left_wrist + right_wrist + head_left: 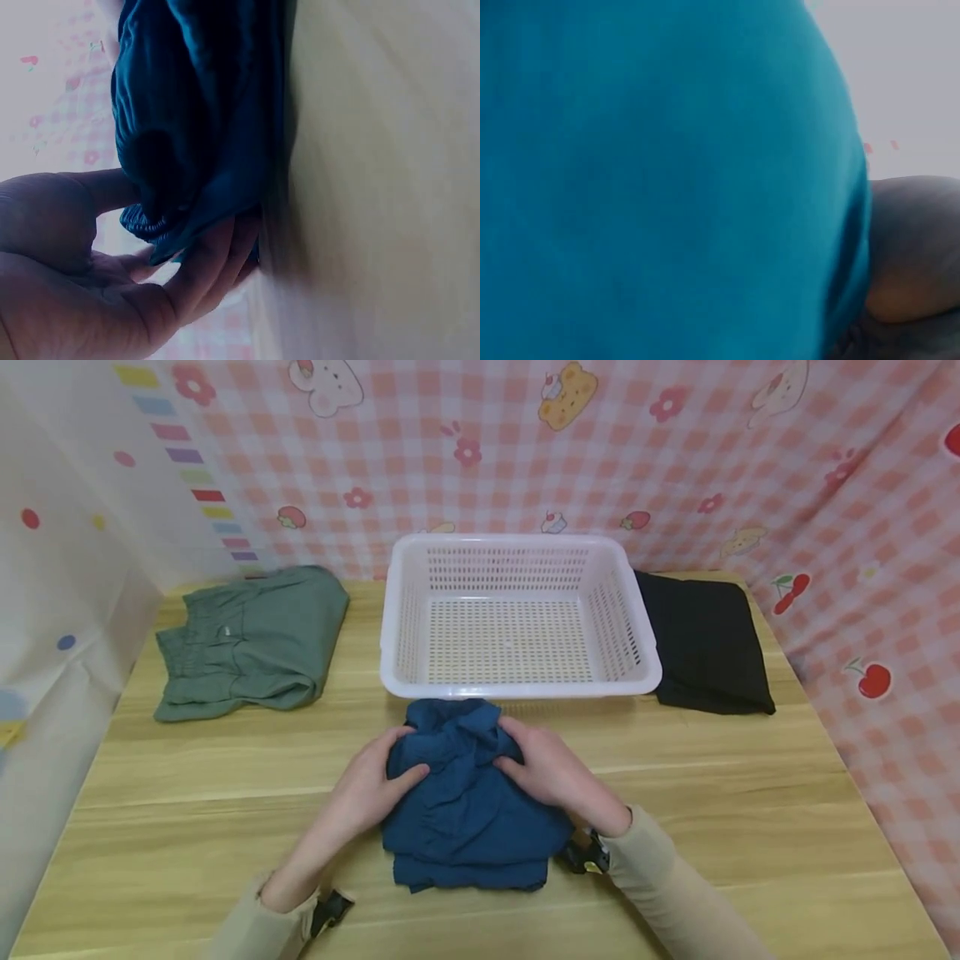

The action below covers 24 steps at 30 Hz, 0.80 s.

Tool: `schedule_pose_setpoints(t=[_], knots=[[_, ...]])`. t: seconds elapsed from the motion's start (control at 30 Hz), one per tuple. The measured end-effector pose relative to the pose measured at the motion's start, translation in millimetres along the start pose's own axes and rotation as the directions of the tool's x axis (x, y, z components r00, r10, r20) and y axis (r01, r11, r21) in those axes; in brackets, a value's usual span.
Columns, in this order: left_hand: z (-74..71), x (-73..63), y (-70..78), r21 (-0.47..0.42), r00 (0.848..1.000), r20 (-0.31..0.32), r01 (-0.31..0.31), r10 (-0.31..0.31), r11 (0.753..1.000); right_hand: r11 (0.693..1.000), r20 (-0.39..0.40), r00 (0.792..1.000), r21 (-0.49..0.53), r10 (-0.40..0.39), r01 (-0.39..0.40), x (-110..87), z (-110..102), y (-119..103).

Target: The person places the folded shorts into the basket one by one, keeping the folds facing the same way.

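Observation:
Folded blue pants [468, 814] lie on the table just in front of the white basket, their gathered waist end bunched toward it. At the left edge of that end, my left hand [367, 785] grips the cloth, thumb on top. The left wrist view shows the fingers of the left hand [112, 277] reaching under the blue fabric [202, 112]. My right hand [551, 768] holds the opposite edge, thumb over the cloth and the other fingers along its side. Blue cloth [667, 180] fills most of the right wrist view, hiding those fingers; part of the right hand [915, 247] shows.
A white perforated basket [521, 687] stands at the back middle with nothing in it. Folded green pants [258, 639] lie to its left. A folded black garment [708, 643] lies against its right side. Printed cloth [420, 468] hangs behind the wooden table [750, 827].

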<state>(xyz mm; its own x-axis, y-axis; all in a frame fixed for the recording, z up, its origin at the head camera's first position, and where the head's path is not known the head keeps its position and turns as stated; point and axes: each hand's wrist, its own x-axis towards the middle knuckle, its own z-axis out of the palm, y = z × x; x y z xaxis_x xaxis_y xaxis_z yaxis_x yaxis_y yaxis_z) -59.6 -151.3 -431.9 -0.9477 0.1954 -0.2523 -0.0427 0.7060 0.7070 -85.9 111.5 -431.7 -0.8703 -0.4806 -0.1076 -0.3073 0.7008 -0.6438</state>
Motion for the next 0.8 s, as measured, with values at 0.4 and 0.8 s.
schedule_pose_setpoints(t=[0.4, 0.8], knots=[[-3.6, 1.6, 2.2, -0.091, 0.999, 0.02, 0.035, -0.033, 0.995, 1.0, 0.007, 1.0, 0.008, 0.001, -0.001, 1.3, 2, 2], [-16.2, -7.4, 9.9, -0.097, 0.999, 0.035, 0.012, -0.009, 0.995, 0.997, 0.006, 0.999, 0.067, -0.038, 0.038, -8.4, -13, -7]])
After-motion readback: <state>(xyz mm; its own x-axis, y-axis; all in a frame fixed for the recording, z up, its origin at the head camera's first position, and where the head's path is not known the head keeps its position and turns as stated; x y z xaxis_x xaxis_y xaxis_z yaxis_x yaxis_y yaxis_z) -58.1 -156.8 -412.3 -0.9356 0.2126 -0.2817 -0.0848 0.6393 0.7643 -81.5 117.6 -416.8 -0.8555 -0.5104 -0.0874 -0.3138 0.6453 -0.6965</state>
